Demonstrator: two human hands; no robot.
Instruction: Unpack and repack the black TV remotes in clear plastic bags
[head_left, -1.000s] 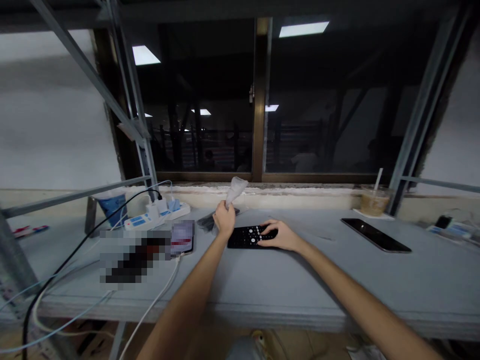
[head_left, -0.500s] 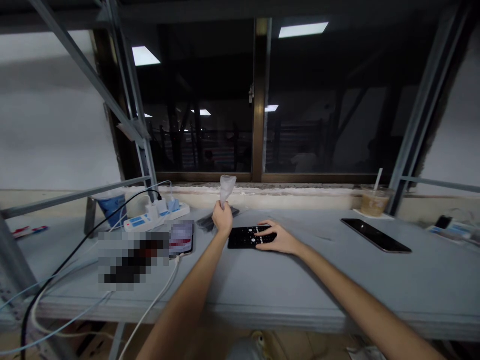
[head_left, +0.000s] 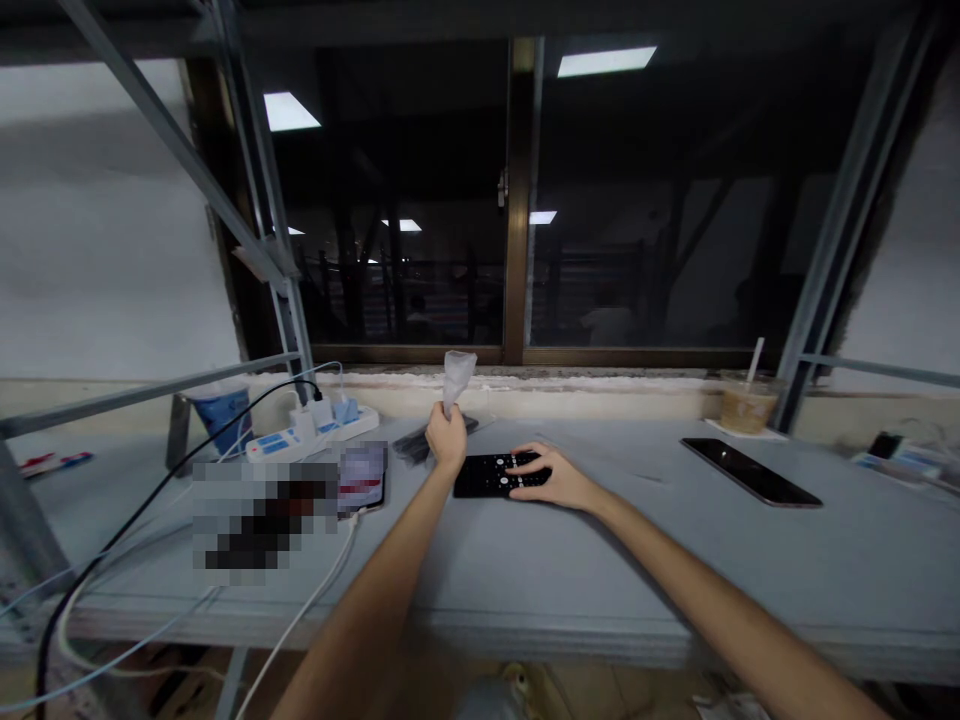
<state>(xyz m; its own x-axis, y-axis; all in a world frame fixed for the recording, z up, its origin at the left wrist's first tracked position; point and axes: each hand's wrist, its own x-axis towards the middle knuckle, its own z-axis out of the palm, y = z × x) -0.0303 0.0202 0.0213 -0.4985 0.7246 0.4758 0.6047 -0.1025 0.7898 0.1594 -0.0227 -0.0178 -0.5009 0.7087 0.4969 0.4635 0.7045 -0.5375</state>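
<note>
My left hand point(head_left: 447, 437) is closed round a bunched, translucent white plastic bag point(head_left: 459, 372), whose loose end sticks up above the fist. What looks like two black remote controls point(head_left: 476, 477) lie side by side on the table, their pale round buttons facing up. Over their right end, my right hand point(head_left: 559, 478) grips across them, thumb along the near edge and fingers on the top and far side. Part of the remotes is hidden under that hand. Behind my left wrist lies a dark, flat bundle point(head_left: 412, 447), partly covered and hard to make out.
At left are a phone point(head_left: 363, 475) on a white cable, a power strip point(head_left: 277, 443) with plugs, a blue cup point(head_left: 223, 412), and a blurred-out patch. A dark phone point(head_left: 750, 472) and a drink cup point(head_left: 748, 408) with a straw stand right. Metal posts frame the table point(head_left: 600, 580).
The plastic bag's top has shifted slightly right. The remote controls appear a few pixels further left. Both hands keep nearly the same pose.
</note>
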